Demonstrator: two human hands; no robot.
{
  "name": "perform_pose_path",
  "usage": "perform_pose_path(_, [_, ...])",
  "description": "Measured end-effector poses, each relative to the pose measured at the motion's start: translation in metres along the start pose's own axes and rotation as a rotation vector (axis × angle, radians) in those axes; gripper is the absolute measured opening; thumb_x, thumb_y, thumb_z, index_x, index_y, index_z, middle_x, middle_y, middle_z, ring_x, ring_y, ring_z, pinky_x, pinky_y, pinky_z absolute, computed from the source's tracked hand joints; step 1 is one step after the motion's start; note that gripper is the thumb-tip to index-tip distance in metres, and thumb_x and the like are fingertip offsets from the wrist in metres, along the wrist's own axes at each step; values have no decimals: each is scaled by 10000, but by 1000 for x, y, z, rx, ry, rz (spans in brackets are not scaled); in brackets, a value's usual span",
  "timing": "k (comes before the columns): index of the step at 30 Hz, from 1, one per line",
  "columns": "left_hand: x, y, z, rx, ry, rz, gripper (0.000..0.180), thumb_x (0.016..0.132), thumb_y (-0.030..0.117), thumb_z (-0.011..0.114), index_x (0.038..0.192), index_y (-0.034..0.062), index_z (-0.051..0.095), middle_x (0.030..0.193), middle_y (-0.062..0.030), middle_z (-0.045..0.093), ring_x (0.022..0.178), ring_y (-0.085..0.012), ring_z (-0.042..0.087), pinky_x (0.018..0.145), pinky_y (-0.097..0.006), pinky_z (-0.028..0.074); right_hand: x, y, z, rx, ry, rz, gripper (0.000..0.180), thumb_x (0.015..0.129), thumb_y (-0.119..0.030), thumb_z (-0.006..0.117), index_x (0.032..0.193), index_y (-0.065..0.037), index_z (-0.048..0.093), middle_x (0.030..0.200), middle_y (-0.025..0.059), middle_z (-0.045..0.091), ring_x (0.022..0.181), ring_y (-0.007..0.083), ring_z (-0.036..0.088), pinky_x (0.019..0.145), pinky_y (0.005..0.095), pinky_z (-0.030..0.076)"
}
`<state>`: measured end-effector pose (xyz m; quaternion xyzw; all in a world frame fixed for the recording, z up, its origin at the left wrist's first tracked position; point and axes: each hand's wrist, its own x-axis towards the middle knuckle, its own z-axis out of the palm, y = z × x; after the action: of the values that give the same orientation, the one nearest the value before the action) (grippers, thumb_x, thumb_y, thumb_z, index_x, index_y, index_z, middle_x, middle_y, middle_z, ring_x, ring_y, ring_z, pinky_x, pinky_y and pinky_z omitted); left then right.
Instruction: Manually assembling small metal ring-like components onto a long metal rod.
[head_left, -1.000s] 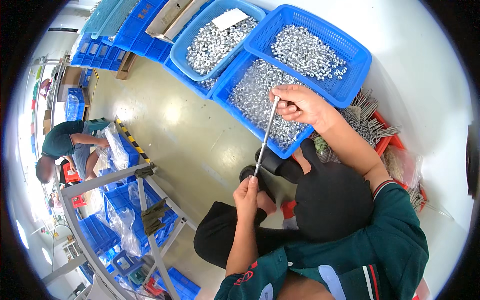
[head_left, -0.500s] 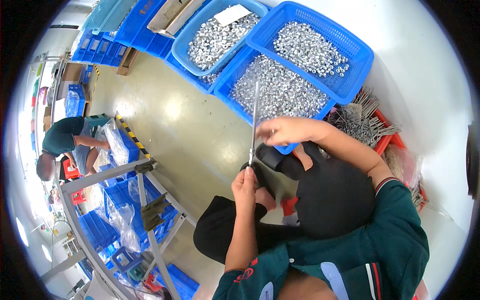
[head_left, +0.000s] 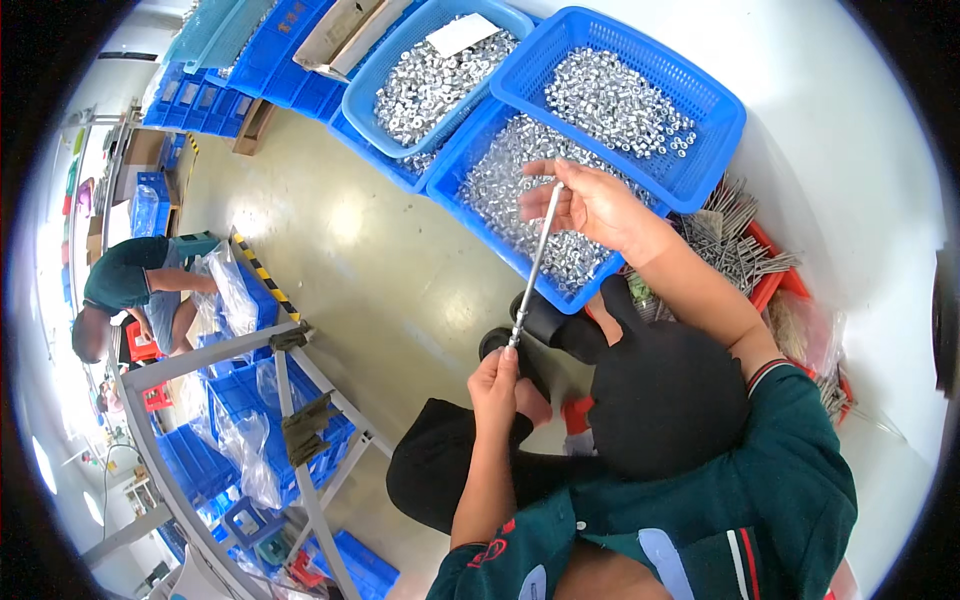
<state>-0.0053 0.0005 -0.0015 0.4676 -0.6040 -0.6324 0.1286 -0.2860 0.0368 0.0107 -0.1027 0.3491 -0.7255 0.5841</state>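
Note:
My left hand (head_left: 494,390) pinches the lower end of a thin metal rod (head_left: 541,252), which tilts up to the right. Small silvery metal pieces sit around the rod just above my fingertips. At its upper end is my right hand (head_left: 605,208), with fingers stretched out and apart; the rod tip overlaps the palm and thumb, and whether they touch I cannot tell. Beneath the right hand lies a blue basket (head_left: 440,186) full of small metal nut-like pieces (head_left: 490,180). Another blue basket (head_left: 722,120) with similar pieces rests partly over it.
A light-blue basket (head_left: 352,105) of metal rings stands at the back. Right of my knees, many metal rods (head_left: 735,245) fill a red crate (head_left: 768,285). A grey metal frame (head_left: 210,360) and blue crates stand left, near another person (head_left: 130,275) bending over.
My right hand has moved up and away from the rod's lower part to its upper end, with its fingers spreading. The rod has tilted to the right; my left hand has shifted slightly.

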Motion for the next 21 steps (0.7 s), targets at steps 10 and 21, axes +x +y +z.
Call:
perform_pose_path(10, [-1,-2,1,24,-4,-11,313,873,280,528,854,-17,623,596,66,429,523,-26,345,463,-185,258,3,4,-2,428,-129,44,374,927,-297,343,1135,-14,472,1030,156,587,1003,295,551,820,390,463])
perform_pose_path(21, [-3,-5,-1,14,-11,-13,313,880,266,517,886,-31,615,621,65,449,545,-26,353,480,-181,262,-3,-6,1,375,-225,107,382,911,-246,358,1139,37,477,917,162,631,898,293,604,824,403,456])
